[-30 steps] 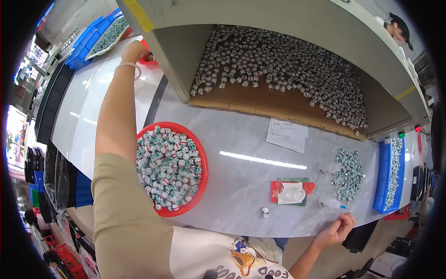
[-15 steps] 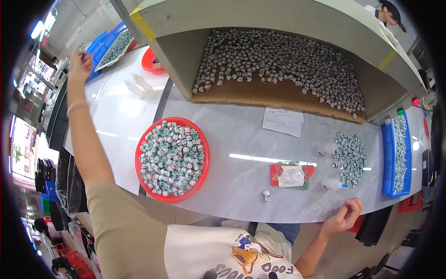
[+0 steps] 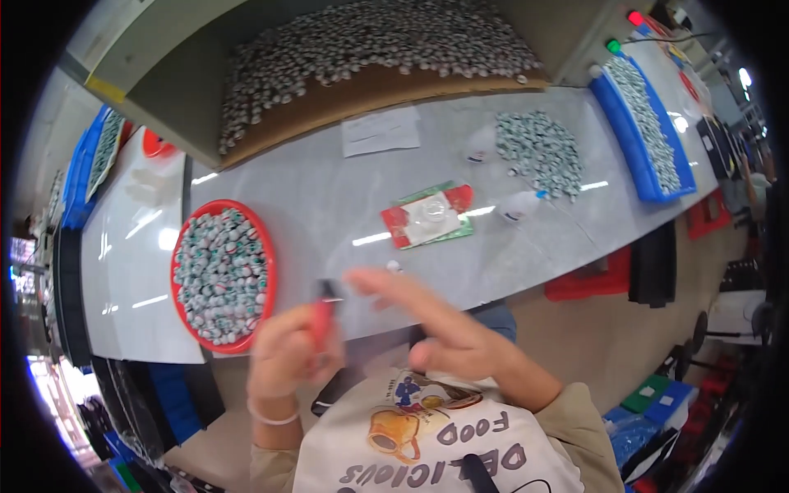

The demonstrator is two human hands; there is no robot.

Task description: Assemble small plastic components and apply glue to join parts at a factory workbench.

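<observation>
In front of my body, over the table's near edge, my left hand [image 3: 292,353] is closed around a small red object with a black end [image 3: 321,324], too blurred to name. Facing it from the right is my right hand [image 3: 452,333], fingers stretched out and apart, holding nothing I can see. A single small white piece [image 3: 394,267] lies on the table just beyond those fingertips. Beside my left hand stands a round red basin [image 3: 272,275], heaped with small white, green and red parts [image 3: 222,275]. Farther in lies a flat red-and-green packet [image 3: 427,216] with a white patch on top.
An open shelf [image 3: 177,90] at the back holds a mass of small parts on cardboard. Paper sheets [image 3: 380,131] lie before it. Right of centre are a heap of green-and-white parts [image 3: 538,154] and two small white bottles [image 3: 519,205]. A long blue bin [image 3: 667,195] stands at the right.
My left hand has come from the far left table to the front of my body, now with the red object. My right hand has moved left and its fingers have straightened. The view has shifted.
</observation>
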